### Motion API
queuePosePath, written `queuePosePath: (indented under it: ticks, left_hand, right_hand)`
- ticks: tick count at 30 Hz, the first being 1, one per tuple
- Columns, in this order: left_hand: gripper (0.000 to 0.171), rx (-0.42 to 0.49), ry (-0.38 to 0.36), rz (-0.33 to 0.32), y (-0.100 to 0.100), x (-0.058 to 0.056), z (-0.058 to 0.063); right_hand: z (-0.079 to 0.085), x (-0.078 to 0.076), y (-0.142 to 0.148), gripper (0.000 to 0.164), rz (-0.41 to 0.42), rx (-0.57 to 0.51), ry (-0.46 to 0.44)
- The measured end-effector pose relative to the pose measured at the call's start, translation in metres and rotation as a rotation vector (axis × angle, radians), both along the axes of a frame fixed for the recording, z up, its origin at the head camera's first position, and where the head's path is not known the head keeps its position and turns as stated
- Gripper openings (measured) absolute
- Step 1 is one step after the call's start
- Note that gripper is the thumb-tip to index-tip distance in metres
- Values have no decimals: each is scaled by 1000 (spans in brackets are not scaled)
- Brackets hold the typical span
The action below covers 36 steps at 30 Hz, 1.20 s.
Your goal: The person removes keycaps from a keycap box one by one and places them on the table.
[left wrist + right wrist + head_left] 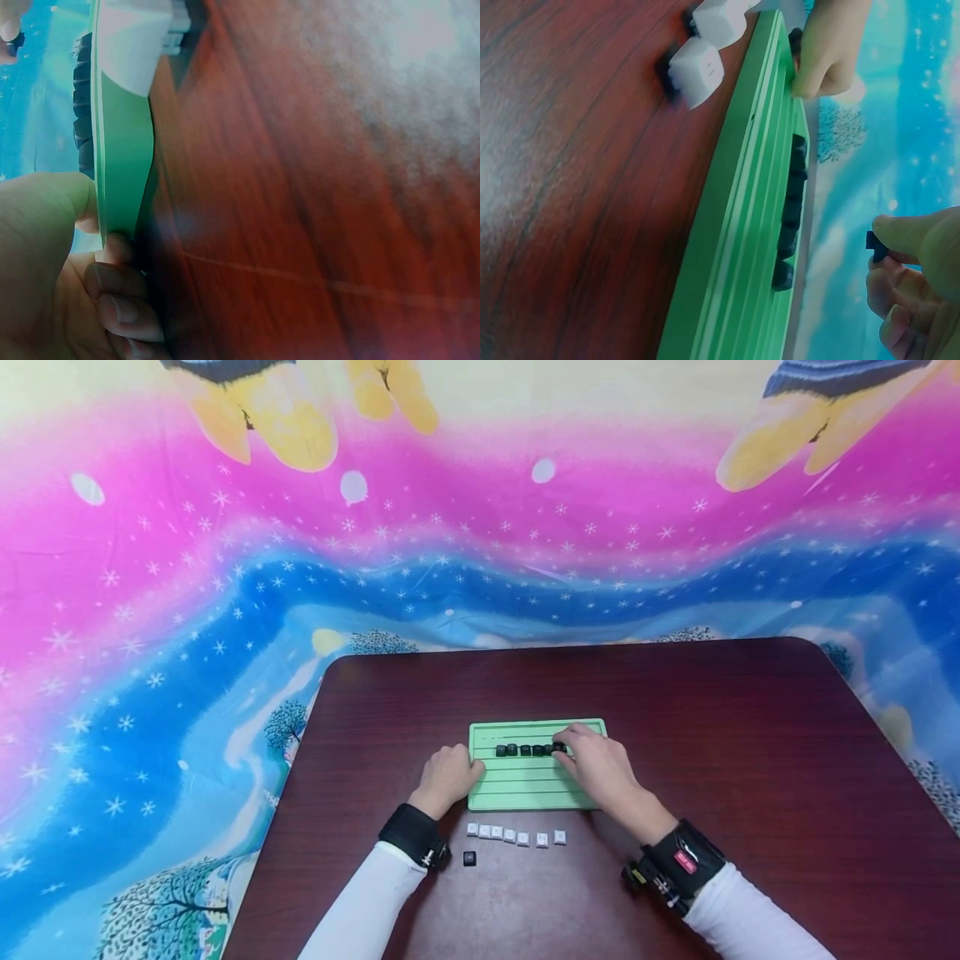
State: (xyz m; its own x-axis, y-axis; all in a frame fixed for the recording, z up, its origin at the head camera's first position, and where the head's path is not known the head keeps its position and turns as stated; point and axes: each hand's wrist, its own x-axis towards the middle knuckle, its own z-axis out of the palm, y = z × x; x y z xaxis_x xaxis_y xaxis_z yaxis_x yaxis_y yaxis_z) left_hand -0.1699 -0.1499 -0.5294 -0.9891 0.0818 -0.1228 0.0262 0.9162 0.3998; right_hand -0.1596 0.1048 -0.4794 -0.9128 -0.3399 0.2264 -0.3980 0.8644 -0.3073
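A light green ridged tray lies on the table, with a row of several black keycaps standing along one of its grooves. My left hand grips the tray's left edge, thumb on top and fingers curled at the side and underneath. Over the right end of the row, my right hand pinches one black keycap between thumb and fingertip. In the right wrist view this keycap is held apart from the tray and the row.
In front of the tray, several white keycaps form a loose line on the dark red-brown table. A single black keycap sits nearer, beside the left wrist. A patterned cloth hangs behind the table.
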Motion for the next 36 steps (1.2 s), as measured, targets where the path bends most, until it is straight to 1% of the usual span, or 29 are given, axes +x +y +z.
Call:
queuePosePath:
  ticks: [7, 12, 21, 25, 31, 36]
  left_hand:
    - [40, 11, 7, -1, 0, 0, 0]
    - [40, 11, 9, 0, 0, 1, 0]
    - [41, 4, 23, -13, -1, 1, 0]
    - [41, 6, 32, -16, -1, 1, 0]
    - [42, 2, 25, -15, -1, 0, -1]
    - [42, 1, 21, -16, -1, 0, -2]
  right_hand:
    - [7, 7, -5, 22, 18, 7, 21]
    - [12, 13, -8, 20, 47, 3, 38]
    - [14, 20, -13, 20, 80, 7, 80]
    - [15, 23, -15, 19, 101, 6, 83]
    - [18, 29, -20, 18, 124, -12, 98]
    - [18, 35, -25, 18, 151, -1, 126]
